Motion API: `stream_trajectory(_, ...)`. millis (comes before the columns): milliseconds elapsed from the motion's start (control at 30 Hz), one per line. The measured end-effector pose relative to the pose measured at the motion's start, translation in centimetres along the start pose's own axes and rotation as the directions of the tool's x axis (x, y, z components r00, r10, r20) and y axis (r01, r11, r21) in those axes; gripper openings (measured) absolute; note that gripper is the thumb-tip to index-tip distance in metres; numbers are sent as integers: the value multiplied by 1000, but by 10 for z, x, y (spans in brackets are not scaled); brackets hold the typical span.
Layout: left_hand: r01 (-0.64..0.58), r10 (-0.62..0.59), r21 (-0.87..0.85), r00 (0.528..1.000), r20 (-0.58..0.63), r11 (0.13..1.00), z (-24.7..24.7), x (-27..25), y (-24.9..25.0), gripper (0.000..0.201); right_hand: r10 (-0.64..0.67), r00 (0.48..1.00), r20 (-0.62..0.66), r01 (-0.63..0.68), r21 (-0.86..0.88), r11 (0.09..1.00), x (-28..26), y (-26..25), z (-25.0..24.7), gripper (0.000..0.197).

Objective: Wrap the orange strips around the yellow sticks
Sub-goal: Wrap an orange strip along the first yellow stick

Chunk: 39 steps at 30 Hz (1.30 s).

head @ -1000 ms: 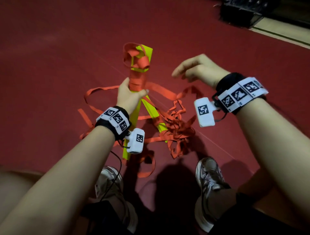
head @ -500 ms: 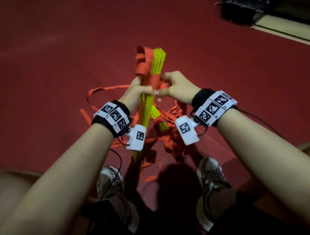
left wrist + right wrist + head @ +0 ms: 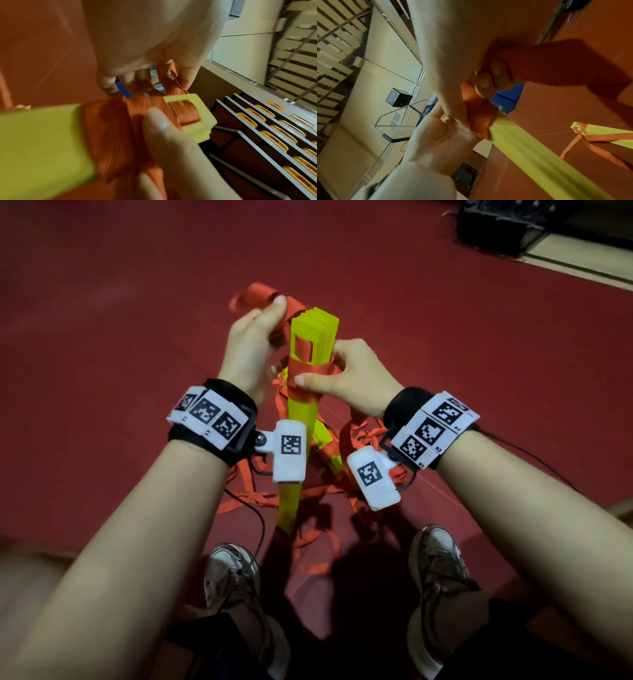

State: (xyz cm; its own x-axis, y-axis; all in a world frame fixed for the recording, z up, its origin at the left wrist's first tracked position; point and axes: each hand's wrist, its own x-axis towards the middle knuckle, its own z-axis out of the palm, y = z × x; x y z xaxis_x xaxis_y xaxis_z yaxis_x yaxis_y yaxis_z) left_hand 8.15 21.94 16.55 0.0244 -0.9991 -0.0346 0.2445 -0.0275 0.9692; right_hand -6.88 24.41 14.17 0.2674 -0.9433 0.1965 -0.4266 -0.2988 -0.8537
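Observation:
A bundle of yellow sticks [image 3: 310, 412] stands nearly upright over the red floor, with an orange strip [image 3: 310, 370] wound round it below a slot near its top. My right hand [image 3: 349, 374] grips the bundle at that wrap, thumb across the front. My left hand [image 3: 255, 337] is raised to the upper left of the bundle's top and grips a loop of the orange strip's free length [image 3: 263, 297]. The left wrist view shows the wrap [image 3: 116, 121] passing through the slot in the yellow sticks [image 3: 42, 142]. In the right wrist view the yellow sticks [image 3: 530, 148] run down to the right.
Loose orange strips [image 3: 359, 436] lie tangled on the floor behind the bundle, round a second yellow bundle [image 3: 329, 446]. My two shoes [image 3: 236, 577] [image 3: 438, 563] are at the near edge. A black box [image 3: 503, 224] stands at the far right.
My left hand has left the bundle and lifted up and to the left with the strip. My right hand now holds the bundle at the wrap. The bundle has turned its flat face towards me.

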Motion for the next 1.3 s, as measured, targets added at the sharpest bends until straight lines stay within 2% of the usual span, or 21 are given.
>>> stream_trajectory(67,-100,100,-45,995,2,994,-7,3,10,21,-2,1000,10,2,-12,1000,3,2,-2,42)
stream_trajectory(133,-127,134,-258,991,9,958,-17,6,24,21,4,1000,-15,-4,-12,1000,5,8,-5,42)
stream_trajectory(200,-43,56,-557,998,7,829,-28,11,36,18,22,999,-42,-22,3,1000,5,13,-11,40)
stream_trajectory(233,-11,19,-649,1000,4,761,-34,14,38,18,33,998,-52,-32,17,999,5,16,-14,37)
stream_trajectory(267,6,-11,-686,1000,-2,728,-40,15,38,20,41,998,-53,-39,34,999,4,18,-17,32)
stream_trajectory(367,87,-71,-707,996,52,702,-53,12,28,31,38,999,-25,-37,62,997,2,19,-20,19)
stream_trajectory(467,147,-143,-658,988,59,738,-63,15,6,32,33,999,1,-32,74,997,0,13,-20,20)
stream_trajectory(567,161,-222,-630,975,-18,760,-71,18,-18,15,40,999,9,-41,110,993,-2,8,-23,17)
stream_trajectory(633,227,-304,-605,952,-27,763,-70,15,-36,7,37,999,27,-41,138,990,-4,6,-21,16)
stream_trajectory(700,321,-371,-508,929,2,799,-65,9,-51,18,16,999,50,-22,121,992,-5,6,-16,15)
stream_trajectory(767,393,-380,-208,919,101,896,-58,4,-58,33,-25,998,55,19,103,994,-4,5,-9,11)
stream_trajectory(800,392,-377,-65,911,170,918,-51,0,-56,38,-39,997,64,33,101,994,-3,5,-6,9)
stream_trajectory(833,359,-348,-10,910,223,933,-45,-3,-54,43,-47,996,81,39,104,994,-3,4,-4,8)
stream_trajectory(900,314,-273,-117,922,276,942,-29,-11,-44,54,-52,989,138,38,102,994,-3,2,1,5)
stream_trajectory(967,324,-241,-221,912,334,920,-18,-19,-35,71,-52,983,174,35,102,994,-4,-2,7,4)
stream_trajectory(1033,310,-217,-198,897,384,930,-13,-21,-37,85,-45,985,167,21,143,990,-4,-2,10,21)
stream_trajectory(1100,309,-218,-185,893,393,933,-13,-20,-38,93,6,993,121,-27,170,985,-2,-1,8,33)
stream_trajectory(1200,264,-206,-94,892,404,960,-18,-14,-42,92,57,992,-110,-55,19,998,3,6,-2,33)
stream_trajectory(1267,242,-207,-29,881,425,970,-22,-12,-44,94,-30,948,-317,-4,-105,994,1,10,-8,20)
stream_trajectory(1300,246,-216,-11,874,436,969,-22,-11,-44,95,-87,925,-370,42,-130,991,-1,9,-10,9)
